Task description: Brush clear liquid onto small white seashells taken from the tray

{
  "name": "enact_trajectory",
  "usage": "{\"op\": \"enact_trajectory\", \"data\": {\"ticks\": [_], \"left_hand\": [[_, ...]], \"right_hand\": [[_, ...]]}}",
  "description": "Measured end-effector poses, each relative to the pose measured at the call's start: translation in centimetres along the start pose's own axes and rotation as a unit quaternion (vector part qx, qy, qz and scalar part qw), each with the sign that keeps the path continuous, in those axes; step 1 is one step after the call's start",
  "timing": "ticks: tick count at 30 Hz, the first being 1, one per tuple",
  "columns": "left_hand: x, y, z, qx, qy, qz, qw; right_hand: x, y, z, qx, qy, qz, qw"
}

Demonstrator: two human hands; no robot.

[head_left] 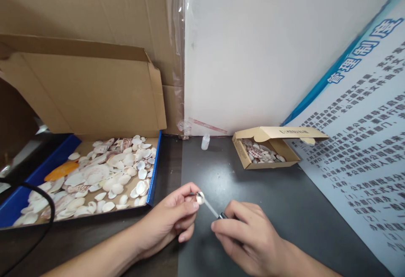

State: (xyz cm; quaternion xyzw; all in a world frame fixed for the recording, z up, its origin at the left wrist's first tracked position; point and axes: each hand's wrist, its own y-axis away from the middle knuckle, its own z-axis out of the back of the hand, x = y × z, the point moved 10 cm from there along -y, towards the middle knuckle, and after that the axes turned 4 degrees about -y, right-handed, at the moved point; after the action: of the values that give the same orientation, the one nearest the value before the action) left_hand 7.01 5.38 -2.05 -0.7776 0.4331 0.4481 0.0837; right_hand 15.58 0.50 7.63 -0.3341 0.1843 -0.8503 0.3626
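Between thumb and fingertips, my left hand pinches a small white shell with a dark spot at its upper edge. My right hand grips the black end of a thin applicator with a pale, translucent stem. The stem's tip meets the right side of the shell; whether it touches cannot be made out. Beyond the hands, a small clear bottle with a whitish label stands near the wall.
A blue-edged cardboard box of many shells lies open at left, a black cable over its corner. A smaller carton of shells sits at back right, beside a printed poster. A white wall rises behind.
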Motion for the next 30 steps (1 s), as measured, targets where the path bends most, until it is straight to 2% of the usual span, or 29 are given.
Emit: {"op": "enact_trajectory", "data": {"ticks": [2,6,10,14,18,22,26,30], "left_hand": [[-0.04,0.03,0.07,-0.002,0.003,-0.001,1.000],[0.01,-0.01,0.15,-0.004,0.005,0.004,1.000],[-0.01,-0.06,0.26,-0.014,0.012,0.008,1.000],[0.04,-0.01,0.42,-0.032,0.020,0.015,0.999],[-0.02,0.01,0.35,-0.035,0.021,0.014,0.999],[-0.08,0.03,0.32,-0.038,0.024,0.013,0.999],[-0.10,0.03,0.29,-0.035,0.025,0.010,0.999],[-0.03,0.01,0.52,-0.042,0.035,0.010,0.998]], "right_hand": [[-0.30,-0.05,0.23,-0.010,0.007,-0.014,1.000],[0.24,-0.04,0.22,-0.006,0.003,0.008,1.000],[-0.31,-0.02,0.09,0.001,0.013,-0.023,1.000],[0.00,0.03,-0.04,0.006,-0.001,-0.001,1.000],[-0.47,0.09,-0.14,0.013,-0.013,-0.020,1.000],[-0.11,-0.04,-0.23,0.026,-0.023,-0.007,0.999],[-0.46,-0.14,-0.24,0.028,-0.022,-0.030,0.999],[0.06,-0.15,-0.63,0.044,-0.021,-0.011,0.999]]}}
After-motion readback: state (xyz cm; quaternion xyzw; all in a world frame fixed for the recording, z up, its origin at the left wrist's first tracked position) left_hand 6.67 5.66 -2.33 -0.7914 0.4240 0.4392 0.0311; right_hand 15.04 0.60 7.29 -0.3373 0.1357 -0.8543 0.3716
